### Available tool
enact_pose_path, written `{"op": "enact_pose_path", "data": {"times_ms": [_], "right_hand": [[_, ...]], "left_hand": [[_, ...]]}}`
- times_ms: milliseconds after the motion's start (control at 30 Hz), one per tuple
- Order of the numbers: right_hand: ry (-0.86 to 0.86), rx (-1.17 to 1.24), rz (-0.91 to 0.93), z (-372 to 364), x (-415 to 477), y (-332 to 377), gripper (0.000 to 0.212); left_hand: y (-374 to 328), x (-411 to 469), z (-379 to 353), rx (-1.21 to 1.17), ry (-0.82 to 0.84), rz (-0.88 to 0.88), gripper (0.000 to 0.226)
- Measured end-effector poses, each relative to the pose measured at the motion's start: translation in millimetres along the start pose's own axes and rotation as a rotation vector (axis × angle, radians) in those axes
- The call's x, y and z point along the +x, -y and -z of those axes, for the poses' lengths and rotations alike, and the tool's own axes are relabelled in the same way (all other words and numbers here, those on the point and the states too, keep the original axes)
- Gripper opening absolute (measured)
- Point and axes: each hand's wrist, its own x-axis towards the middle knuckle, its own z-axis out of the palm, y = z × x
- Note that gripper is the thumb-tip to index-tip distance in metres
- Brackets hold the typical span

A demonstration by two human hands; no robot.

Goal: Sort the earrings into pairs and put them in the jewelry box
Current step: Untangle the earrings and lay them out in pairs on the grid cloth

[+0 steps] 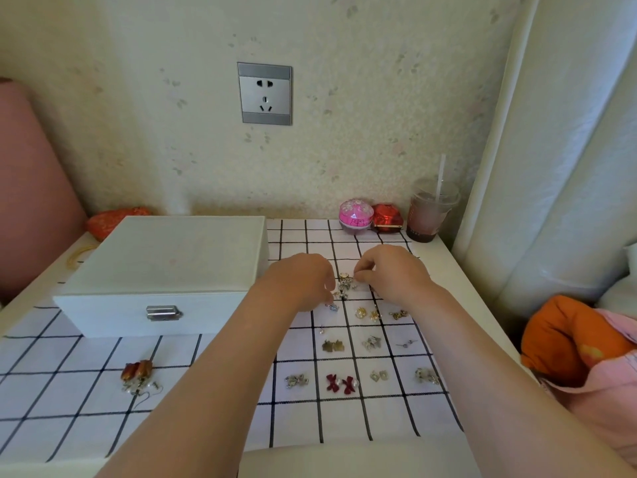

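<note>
A closed white jewelry box (165, 270) with a metal clasp sits at the left of the checked cloth (344, 422). Between my hands lies a small heap of mixed earrings (344, 286). My left hand (303, 281) has its fingers curled down at the heap's left side. My right hand (389, 270) pinches at the heap's right edge; what the fingertips hold is too small to tell. Nearer me, earrings lie in pairs in the squares: red bows (341, 383), dark gold squares (333, 346), silver pieces (371, 343), gold flowers (367, 313). Amber drop earrings (138, 374) lie left.
At the back right stand a pink round case (356, 215), a red box (387, 218) and a plastic cup with a straw (431, 215). A wall with a socket (264, 93) rises behind. A curtain (551, 150) and orange and pink cloth (579, 343) crowd the right edge.
</note>
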Motion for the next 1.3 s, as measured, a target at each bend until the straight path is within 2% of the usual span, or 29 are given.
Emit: {"op": "enact_pose_path", "data": {"times_ms": [133,267,400,533,600,667,733,800,867,1033,1300], "right_hand": [[-0.043,0.254,-0.025,7,4,-7,0.008],[0.02,0.685,-0.011,19,-5,0,0.01],[0.082,0.917,-0.075,19,-7,5,0.013],[0.074,0.984,-0.137,14,-4,8,0.019],[0.013,0.858,-0.093,11,-2,8,0.014],[-0.021,0.556,0.004,5,1,4,0.01],[0.054,0.316,0.046,2,-1,1,0.011],[0.111,0.204,0.034,-1,-3,2,0.012],[0.098,0.116,0.039,-2,-3,4,0.011],[0.051,0.106,0.052,-2,0,4,0.006],[-0.041,0.378,-0.023,4,3,-2,0.01]], "left_hand": [[0,2,3,-0.082,-0.142,-0.04,0.024],[-2,6,7,-0.477,-0.296,-0.118,0.039],[-4,6,13,-0.695,-0.364,-0.151,0.014],[2,6,14,-0.861,-0.386,-0.076,0.003],[5,8,13,-0.805,-0.394,-0.049,0.002],[8,9,11,-0.624,-0.42,-0.018,0.003],[10,10,8,-0.437,-0.385,0.013,0.006],[9,11,4,-0.265,-0.308,0.05,0.008],[7,11,-1,-0.134,-0.247,0.079,0.01],[8,14,-13,0.017,-0.241,0.099,0.016],[14,17,-15,0.01,-0.274,0.087,0.017]]}}
